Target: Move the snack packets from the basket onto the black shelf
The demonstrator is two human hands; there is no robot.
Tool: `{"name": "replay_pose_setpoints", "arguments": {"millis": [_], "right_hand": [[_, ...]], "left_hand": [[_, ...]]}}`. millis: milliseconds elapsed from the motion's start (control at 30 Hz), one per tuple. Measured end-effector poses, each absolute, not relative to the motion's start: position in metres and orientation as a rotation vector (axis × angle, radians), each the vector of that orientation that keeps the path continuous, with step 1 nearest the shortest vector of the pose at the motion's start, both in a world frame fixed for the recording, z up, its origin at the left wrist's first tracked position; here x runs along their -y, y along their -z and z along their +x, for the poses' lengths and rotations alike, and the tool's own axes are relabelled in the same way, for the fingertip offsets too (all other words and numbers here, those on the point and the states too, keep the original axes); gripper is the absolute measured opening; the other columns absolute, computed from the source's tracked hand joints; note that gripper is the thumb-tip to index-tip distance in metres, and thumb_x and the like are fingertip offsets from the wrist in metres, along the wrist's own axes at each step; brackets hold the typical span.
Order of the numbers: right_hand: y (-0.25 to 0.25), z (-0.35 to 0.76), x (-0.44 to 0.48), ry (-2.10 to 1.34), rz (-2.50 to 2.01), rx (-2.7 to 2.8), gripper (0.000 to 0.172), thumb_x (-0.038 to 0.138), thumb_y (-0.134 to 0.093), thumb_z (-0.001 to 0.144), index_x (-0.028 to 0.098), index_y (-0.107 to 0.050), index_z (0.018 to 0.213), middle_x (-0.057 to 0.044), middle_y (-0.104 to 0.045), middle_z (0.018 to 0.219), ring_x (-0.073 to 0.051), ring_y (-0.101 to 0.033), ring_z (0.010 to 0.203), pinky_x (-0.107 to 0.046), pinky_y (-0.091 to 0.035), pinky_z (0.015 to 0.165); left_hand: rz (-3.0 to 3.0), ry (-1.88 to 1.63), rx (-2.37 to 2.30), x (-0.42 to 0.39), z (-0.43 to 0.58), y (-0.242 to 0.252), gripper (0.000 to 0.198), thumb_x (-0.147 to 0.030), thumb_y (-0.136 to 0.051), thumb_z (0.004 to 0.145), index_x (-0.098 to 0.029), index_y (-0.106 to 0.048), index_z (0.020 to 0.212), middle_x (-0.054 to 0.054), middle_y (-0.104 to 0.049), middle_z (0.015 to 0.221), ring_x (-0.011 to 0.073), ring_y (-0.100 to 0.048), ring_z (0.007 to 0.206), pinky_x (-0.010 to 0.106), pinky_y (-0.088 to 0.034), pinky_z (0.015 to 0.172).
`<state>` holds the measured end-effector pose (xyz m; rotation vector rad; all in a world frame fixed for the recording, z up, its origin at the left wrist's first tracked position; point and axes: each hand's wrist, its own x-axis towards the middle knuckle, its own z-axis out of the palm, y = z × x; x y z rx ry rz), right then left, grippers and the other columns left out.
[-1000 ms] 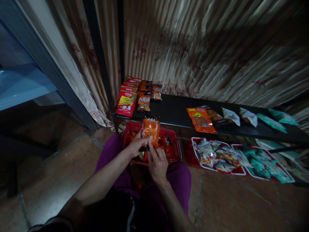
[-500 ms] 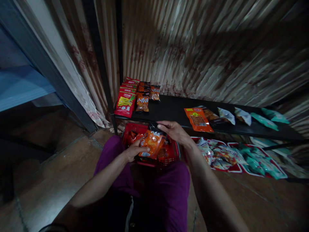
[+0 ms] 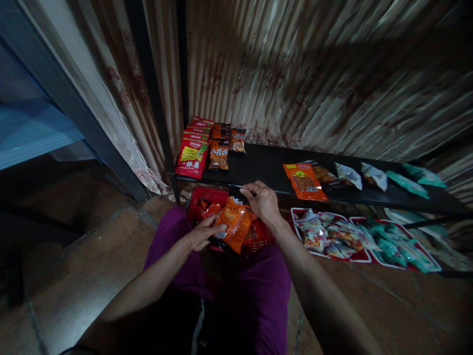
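Between my two hands is an orange and black snack bag [image 3: 233, 219], held tilted over a red plastic basket [image 3: 266, 241]. My left hand [image 3: 203, 231] grips its lower left side, thumb lying across the front. At its black top edge, my right hand [image 3: 261, 198] is closed in a pinch. Beneath the bag, the basket contains more orange and red packets [image 3: 209, 209], partly hidden. On the black shelf just beyond lie octopus-style orange snack bags [image 3: 219, 156] beside a stack of red snack bags [image 3: 192, 157].
Farther right on the shelf [image 3: 254, 165] are an orange flat packet [image 3: 304, 181], white packets [image 3: 348, 175] and green packets [image 3: 408, 184]. Below stand red trays of colourful packets [image 3: 332, 234] and green packets [image 3: 397, 246]. A black shelf post [image 3: 155, 88] rises at the left.
My right hand has curled its fingers more tightly at the bag's top. The bag has tilted and shifted slightly, with its lower end turned toward me.
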<state>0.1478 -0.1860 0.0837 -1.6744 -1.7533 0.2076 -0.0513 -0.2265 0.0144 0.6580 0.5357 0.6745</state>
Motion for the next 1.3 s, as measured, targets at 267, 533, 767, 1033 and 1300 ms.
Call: {"name": "replay_pose_setpoints", "arguments": {"millis": [267,533,767,1033,1300], "right_hand": [[-0.091,0.174,0.185,-1.199,-1.518,1.321,0.037,0.043,-0.078,0.058,0.021,-0.072,0.086,-0.002,-0.072,0.081,-0.016,-0.062,0.071,-0.032,-0.048,0.070],[-0.080,0.165,0.177,-0.781,-1.548,1.529,0.017,0.032,-0.069,0.068,0.021,-0.071,0.080,-0.002,-0.066,0.076,-0.017,-0.060,0.073,-0.034,-0.048,0.074],[-0.057,0.153,0.182,-0.618,-1.558,1.080,0.037,0.044,-0.064,0.074,0.022,-0.065,0.104,-0.004,-0.066,0.092,-0.017,-0.062,0.083,-0.034,-0.050,0.080],[-0.038,0.118,0.236,-1.206,-1.411,0.833,0.048,0.050,-0.076,0.063,0.024,-0.069,0.102,-0.003,-0.071,0.103,-0.021,-0.066,0.092,-0.036,-0.052,0.084],[-0.023,0.105,0.236,-1.091,-1.290,0.638,0.043,0.042,-0.080,0.058,0.022,-0.072,0.096,-0.002,-0.075,0.094,-0.023,-0.069,0.082,-0.041,-0.054,0.082]], "left_hand": [[0.677,-0.741,-0.548,0.226,-0.058,-0.008,0.059,-0.026,-0.086,0.059,-0.019,-0.062,0.113,0.006,-0.067,0.111,0.0186,-0.063,0.096,0.032,-0.045,0.090],[0.596,-0.749,-0.576,0.231,-0.052,-0.004,0.053,-0.029,-0.083,0.063,-0.019,-0.063,0.111,0.006,-0.069,0.107,0.0183,-0.065,0.092,0.033,-0.046,0.090],[0.519,-0.837,-0.632,0.225,-0.053,-0.004,0.055,-0.026,-0.082,0.065,-0.021,-0.062,0.115,0.005,-0.069,0.109,0.0182,-0.065,0.094,0.032,-0.048,0.090],[0.467,-0.946,-0.631,0.218,-0.043,-0.001,0.053,-0.026,-0.081,0.065,-0.022,-0.061,0.114,0.003,-0.069,0.107,0.0174,-0.065,0.094,0.033,-0.047,0.092],[0.568,-0.899,-0.605,0.223,-0.038,-0.008,0.064,-0.026,-0.081,0.066,-0.023,-0.055,0.124,0.006,-0.065,0.119,0.0218,-0.061,0.110,0.037,-0.040,0.103]]}}
